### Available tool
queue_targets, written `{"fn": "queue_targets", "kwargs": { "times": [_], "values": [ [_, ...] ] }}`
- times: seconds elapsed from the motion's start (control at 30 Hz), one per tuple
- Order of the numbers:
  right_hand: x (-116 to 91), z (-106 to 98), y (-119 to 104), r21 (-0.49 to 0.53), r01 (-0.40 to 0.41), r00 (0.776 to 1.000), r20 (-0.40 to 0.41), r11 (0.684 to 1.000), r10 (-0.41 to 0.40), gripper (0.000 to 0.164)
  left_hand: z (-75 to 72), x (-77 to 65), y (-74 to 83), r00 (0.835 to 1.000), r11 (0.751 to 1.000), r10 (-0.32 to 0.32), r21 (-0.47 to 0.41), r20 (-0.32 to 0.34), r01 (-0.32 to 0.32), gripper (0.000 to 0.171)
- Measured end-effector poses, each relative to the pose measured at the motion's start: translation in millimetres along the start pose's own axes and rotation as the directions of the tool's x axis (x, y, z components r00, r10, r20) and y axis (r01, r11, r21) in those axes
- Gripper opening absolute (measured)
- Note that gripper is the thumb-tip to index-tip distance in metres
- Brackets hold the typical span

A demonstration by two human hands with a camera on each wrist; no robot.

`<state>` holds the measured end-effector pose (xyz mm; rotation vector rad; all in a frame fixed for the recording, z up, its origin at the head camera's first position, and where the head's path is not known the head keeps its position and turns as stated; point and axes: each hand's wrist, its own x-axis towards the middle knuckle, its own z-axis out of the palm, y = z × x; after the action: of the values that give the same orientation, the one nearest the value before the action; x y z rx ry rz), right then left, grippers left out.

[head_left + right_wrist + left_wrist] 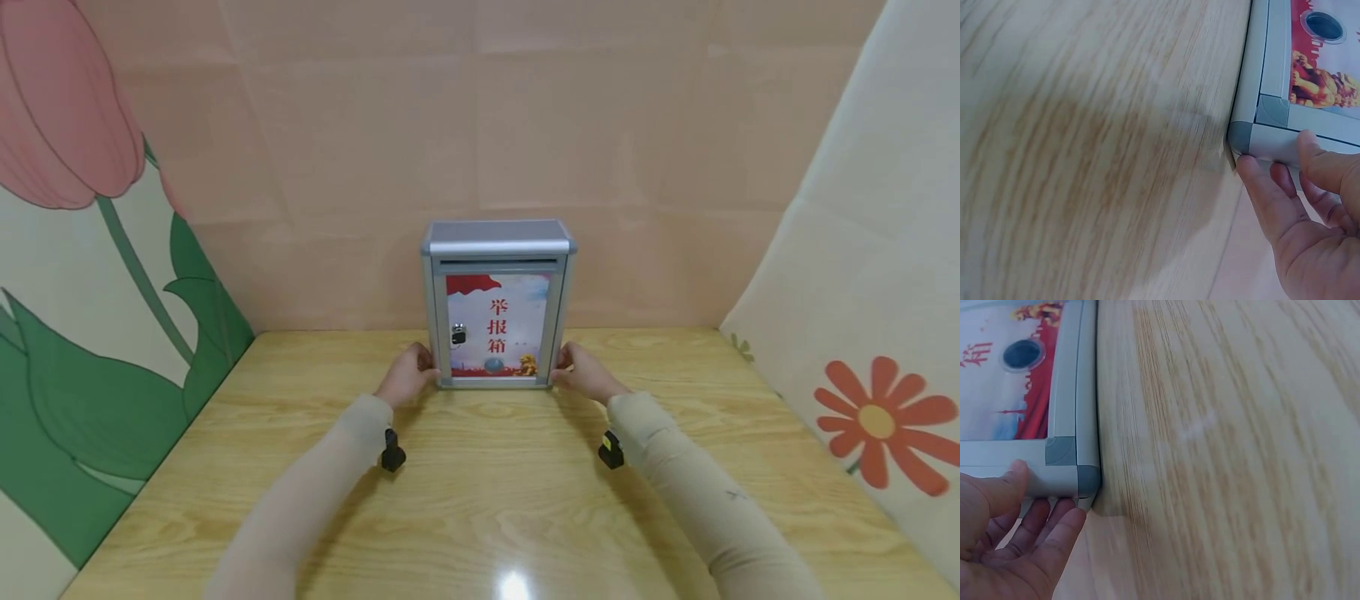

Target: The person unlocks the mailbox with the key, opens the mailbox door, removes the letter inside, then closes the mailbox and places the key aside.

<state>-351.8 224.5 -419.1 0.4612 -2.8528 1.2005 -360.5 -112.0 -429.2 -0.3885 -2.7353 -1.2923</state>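
A grey metal report box [498, 325] with red Chinese characters on its front panel stands upright at the back of the table. Near its top runs a dark slot [498, 267]. On the left of the panel is a lock with a black-headed key [459, 337] in it. My left hand [408, 373] grips the box's lower left side, its thumb [1013, 484] towards the front and the fingertips along the side. At the lower right side my right hand [588, 375] holds the box the same way, near a rounded grey corner [1240, 137].
The wood-grain table [487, 483] spreads out in front of the box. Close behind stands a pink-beige backdrop [480, 125]. A tulip-printed sheet [45, 250] borders the left side, a flower-printed sheet [862, 292] the right. Each wrist wears a small black device [392, 452].
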Motion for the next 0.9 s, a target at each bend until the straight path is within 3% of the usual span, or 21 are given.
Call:
{"fn": "queue_targets", "kwargs": {
  "times": [0.3, 0.43, 0.5, 0.57, 0.63, 0.67, 0.7, 0.77, 0.8, 0.9],
  "values": [
    [-2, -4, -4, -0.002, -0.014, 1.0, 0.014, 1.0, 0.014, 0.022, 0.8, 0.6, -1.3, 1.0, 1.0, -0.013, -0.019, -0.01, 0.013, 0.025],
    [-6, -13, -15, -0.043, -0.132, 0.983, 0.12, 0.99, 0.136, 0.023, 0.8, 1.9, -2.3, 0.999, 0.999, -0.032, -0.007, 0.005, 0.032, 0.025],
    [-9, -19, -26, -0.087, -0.212, 0.941, 0.252, 0.973, 0.227, 0.025, 0.7, 3.0, -2.5, 0.999, 0.999, -0.045, -0.012, 0.016, 0.045, 0.025],
    [-11, -24, -43, -0.131, -0.251, 0.865, 0.415, 0.959, 0.283, 0.025, 0.1, 3.5, -2.4, 0.998, 0.998, -0.057, -0.016, 0.027, 0.057, 0.025],
    [-10, -25, -64, -0.153, -0.216, 0.794, 0.547, 0.964, 0.265, 0.025, -1.0, 3.4, -1.9, 0.997, 0.998, -0.066, -0.017, 0.037, 0.067, 0.024],
    [-8, -22, -74, -0.128, -0.182, 0.775, 0.591, 0.975, 0.222, 0.025, -1.4, 3.5, -2.0, 0.997, 0.998, -0.066, -0.017, 0.039, 0.067, 0.024],
    [-6, -19, -86, -0.085, -0.163, 0.771, 0.611, 0.983, 0.18, 0.024, -2.0, 3.2, -2.1, 0.997, 0.998, -0.065, -0.014, 0.037, 0.065, 0.024],
    [1, -8, -109, 0.034, -0.159, 0.793, 0.599, 0.987, 0.108, 0.028, -2.6, 2.9, -3.0, 0.998, 0.998, -0.057, -0.009, 0.032, 0.058, 0.025],
    [6, -1, -119, 0.107, -0.169, 0.82, 0.567, 0.98, 0.08, 0.031, -2.7, 2.6, -3.5, 0.998, 0.999, -0.051, -0.01, 0.029, 0.052, 0.025],
    [17, 22, -142, 0.331, -0.251, 0.892, 0.443, 0.91, 0.085, 0.044, -1.6, 2.3, -5.1, 0.999, 0.999, -0.032, -0.013, 0.025, 0.032, 0.025]
  ]
}}
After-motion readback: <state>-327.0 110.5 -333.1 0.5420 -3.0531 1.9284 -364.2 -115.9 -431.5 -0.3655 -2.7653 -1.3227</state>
